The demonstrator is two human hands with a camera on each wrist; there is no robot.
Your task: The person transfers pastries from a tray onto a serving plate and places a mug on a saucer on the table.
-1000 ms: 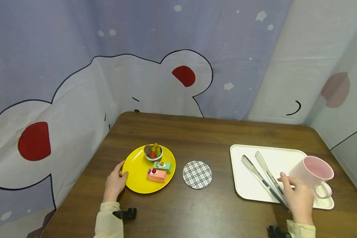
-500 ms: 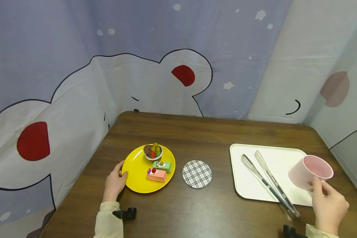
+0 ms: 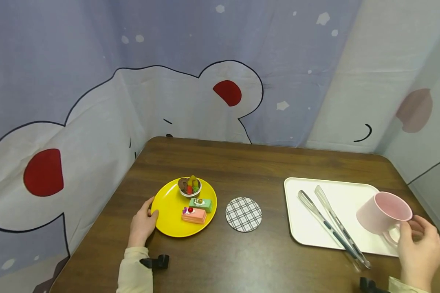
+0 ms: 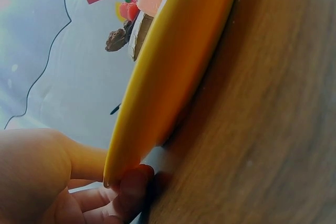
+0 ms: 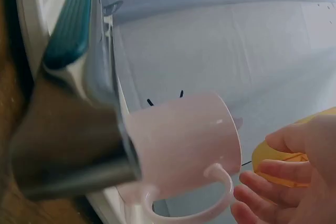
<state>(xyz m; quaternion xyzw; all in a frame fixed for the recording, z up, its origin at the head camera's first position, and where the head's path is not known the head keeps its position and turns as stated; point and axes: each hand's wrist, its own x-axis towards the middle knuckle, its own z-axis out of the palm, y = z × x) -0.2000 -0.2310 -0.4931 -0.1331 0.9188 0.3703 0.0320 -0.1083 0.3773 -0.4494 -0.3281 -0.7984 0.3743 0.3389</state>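
Note:
My left hand [image 3: 143, 224] pinches the left rim of a yellow plate [image 3: 165, 211], thumb above and fingers underneath, as the left wrist view shows. The plate carries a toy fruit tart [image 3: 189, 187], a green cake slice [image 3: 200, 204] and a pink cake slice [image 3: 194, 215]. At the far right, a pink mug [image 3: 375, 215] stands on a white tray [image 3: 297, 228]. My right hand [image 3: 421, 248] is beside the mug's handle; in the right wrist view its loosely bent fingers [image 5: 273, 187] lie close to the handle without wrapping round it. Whether they touch it I cannot tell.
Metal tongs [image 3: 331, 226] with dark green grips lie across the tray, their end jutting over its front edge. A round checked coaster [image 3: 243, 214] lies between plate and tray. A patterned curtain [image 3: 183, 40] hangs behind the wooden table [image 3: 264, 260].
My right hand has moved rightward, from the mug's left side over the tongs to beside its handle. The mug stays in place. My left hand keeps its grip on the plate.

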